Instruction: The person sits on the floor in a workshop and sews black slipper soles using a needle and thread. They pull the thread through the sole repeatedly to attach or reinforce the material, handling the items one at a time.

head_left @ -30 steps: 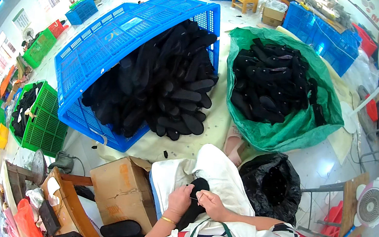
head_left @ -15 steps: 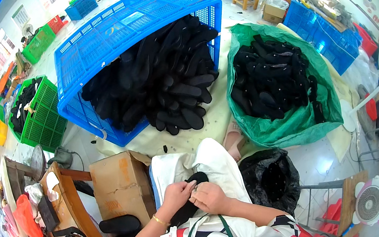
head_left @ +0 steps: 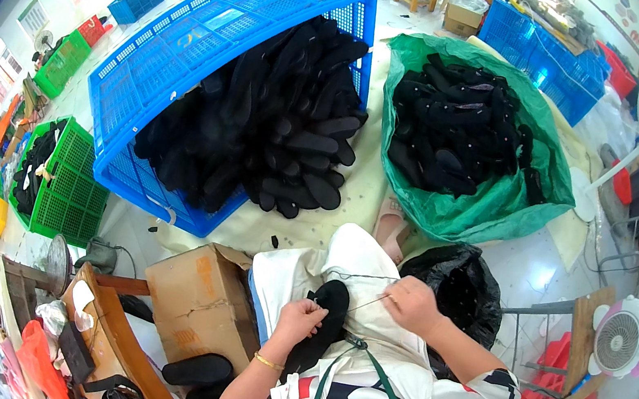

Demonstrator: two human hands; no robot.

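On my lap, over white cloth (head_left: pixel 287 277), lies a black cloth shoe (head_left: pixel 332 317) with a rounded end. My left hand (head_left: pixel 301 319) pinches its edge. My right hand (head_left: pixel 411 304) is raised to the right of it, fingers closed on a dark thread (head_left: pixel 367 302) that runs taut back to the shoe. Another stretch of thread loops above, over the white cloth. A needle, if there is one, is too small to make out. In front of me a tipped blue crate (head_left: pixel 162 64) and an open green sack (head_left: pixel 490 221) hold many similar black pieces.
A black plastic bag (head_left: pixel 480 285) stands right of my knees. On the left are a cardboard box (head_left: pixel 196 305), a wooden stool-like frame (head_left: pixel 108 341) and a green crate (head_left: pixel 72 196). More black shoes (head_left: pixel 199 369) lie beside the box. A small fan (head_left: pixel 627 338) is at right.
My right hand has moved away to the right and up from my left hand, drawing the thread out. The left hand stays at the shoe, which shows more now.
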